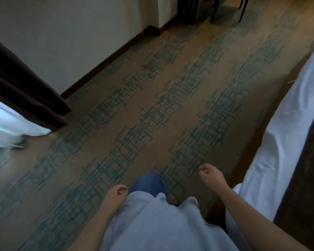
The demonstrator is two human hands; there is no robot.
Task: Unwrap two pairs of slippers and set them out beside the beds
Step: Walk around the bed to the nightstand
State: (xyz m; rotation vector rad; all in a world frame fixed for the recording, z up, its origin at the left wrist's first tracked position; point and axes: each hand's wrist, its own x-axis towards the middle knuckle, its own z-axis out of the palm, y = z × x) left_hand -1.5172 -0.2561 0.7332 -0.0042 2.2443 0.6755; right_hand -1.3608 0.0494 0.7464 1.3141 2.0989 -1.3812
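**Still no slippers in sight: both hands empty beside the bed**

Nowhere in the head view can the slippers or their wrapping be seen; it cannot be told where they are kept. Only the patterned carpet [152,105] is shown, with a white-sheeted bed [279,142] along the right edge and a dark curtain [25,91] over a white sheer at the far left. Some dark furniture legs [241,9] are seen at the far end of the room.

The left hand [116,193] hangs near the body with its fingers loosely curled, and nothing is held in it. The right hand [211,175] is raised a little, just beside the bed, its fingers also loosely bent around nothing.

It is judged that the task is at its beginning or between two steps. Such slippers are expected to be light, soft and flat, packed in a thin, slippery film. The pack is probably best taken by its edge, and the film torn at a seam, so that the soft soles are not bent.
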